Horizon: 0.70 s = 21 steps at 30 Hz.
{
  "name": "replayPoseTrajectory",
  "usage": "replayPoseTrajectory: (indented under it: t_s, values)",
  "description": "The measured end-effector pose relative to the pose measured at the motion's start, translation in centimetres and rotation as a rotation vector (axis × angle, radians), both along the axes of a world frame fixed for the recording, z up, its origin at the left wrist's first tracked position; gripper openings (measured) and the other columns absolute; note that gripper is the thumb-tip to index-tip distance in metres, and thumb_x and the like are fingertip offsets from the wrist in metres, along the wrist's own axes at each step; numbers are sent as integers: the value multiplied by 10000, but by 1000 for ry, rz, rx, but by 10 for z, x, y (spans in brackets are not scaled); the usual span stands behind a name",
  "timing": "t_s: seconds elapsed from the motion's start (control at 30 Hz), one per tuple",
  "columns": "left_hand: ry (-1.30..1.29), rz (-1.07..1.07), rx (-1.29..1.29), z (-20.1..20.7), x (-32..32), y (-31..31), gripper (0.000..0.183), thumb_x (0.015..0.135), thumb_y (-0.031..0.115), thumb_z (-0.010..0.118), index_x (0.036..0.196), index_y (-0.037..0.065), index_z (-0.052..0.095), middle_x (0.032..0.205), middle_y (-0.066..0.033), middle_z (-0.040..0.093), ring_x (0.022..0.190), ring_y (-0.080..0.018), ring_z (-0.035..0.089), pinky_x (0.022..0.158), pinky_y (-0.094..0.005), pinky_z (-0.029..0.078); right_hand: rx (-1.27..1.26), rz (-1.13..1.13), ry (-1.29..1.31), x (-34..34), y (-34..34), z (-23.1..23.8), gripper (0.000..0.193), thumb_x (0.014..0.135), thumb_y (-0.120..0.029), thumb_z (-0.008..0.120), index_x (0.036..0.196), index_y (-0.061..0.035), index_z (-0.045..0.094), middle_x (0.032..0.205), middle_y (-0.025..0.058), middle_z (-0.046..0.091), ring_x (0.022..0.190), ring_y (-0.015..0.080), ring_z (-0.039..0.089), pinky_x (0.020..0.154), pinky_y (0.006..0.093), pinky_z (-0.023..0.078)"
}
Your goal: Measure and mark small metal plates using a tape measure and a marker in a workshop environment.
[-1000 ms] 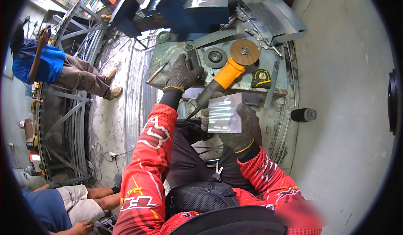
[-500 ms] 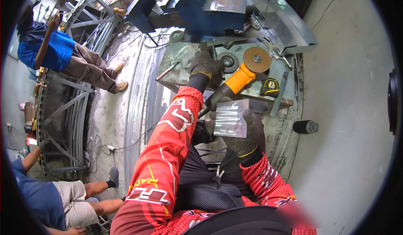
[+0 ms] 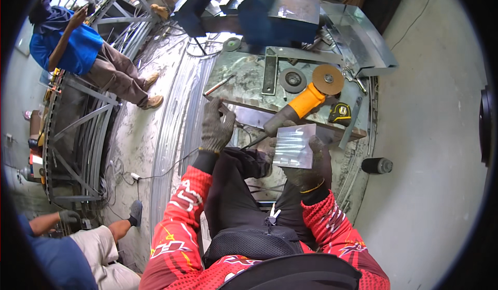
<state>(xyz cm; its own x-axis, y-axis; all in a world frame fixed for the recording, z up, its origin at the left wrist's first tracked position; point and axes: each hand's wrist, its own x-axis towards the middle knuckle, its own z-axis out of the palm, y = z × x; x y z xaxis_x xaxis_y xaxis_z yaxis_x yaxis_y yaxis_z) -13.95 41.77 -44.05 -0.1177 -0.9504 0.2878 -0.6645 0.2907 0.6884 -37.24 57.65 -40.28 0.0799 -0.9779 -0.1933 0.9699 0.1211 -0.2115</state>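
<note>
My right hand (image 3: 306, 176), gloved in dark knit, holds up a small shiny sheet-metal piece (image 3: 294, 146) with wavy bright bands across its face. Its fingers wrap the edges just in front of the metal worktable (image 3: 238, 85). My left hand (image 3: 217, 129), in a grey glove, hovers at the table's front left corner with fingers loosely curled and apart; I see nothing in it. On the tabletop lie a try square (image 3: 270, 75), a dark grinding disc (image 3: 293, 80) and a yellow angle grinder (image 3: 306, 101) with a brown disc.
A marker pen (image 3: 218, 85), a tape measure (image 3: 340, 113) and a steel strip (image 3: 350, 124) lie around the table. Bent sheet metal (image 3: 360, 38) stands behind. A black cylinder (image 3: 376, 165) is on the floor, right. Two people (image 3: 70, 46) are at the left.
My left hand has drawn back from over the try square to the table's front left corner, uncovering the square. My right hand still holds the sheet-metal piece.
</note>
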Motion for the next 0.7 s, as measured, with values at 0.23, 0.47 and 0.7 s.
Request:
replayPoseTrajectory:
  t_s: [0.23,0.47,0.7]
  values:
    - [309,-417,70,26,-20,96,852,776,155,913,1499,58,473,1351,-137,583,1217,-271,604,1042,-409,504,-66,53,239,1,3,-34,643,1020,-447,631,1471,-15,480,1252,180,686,1114,324,711,981,470,588]
    - [229,-698,17,29,-43,111,1300,629,195,992,1674,138,221,1623,-227,374,1486,-391,403,1219,-466,364,-98,122,277,10,6,-35,698,985,-328,711,1574,-122,398,1401,73,596,1274,223,613,1071,406,535]
    - [198,-685,-140,28,-37,118,1302,639,260,994,1680,147,219,1568,-215,455,1412,-442,471,1156,-501,419,-76,317,217,4,12,-35,718,977,-298,726,1589,-127,392,1459,80,579,1319,262,614,1133,434,506]
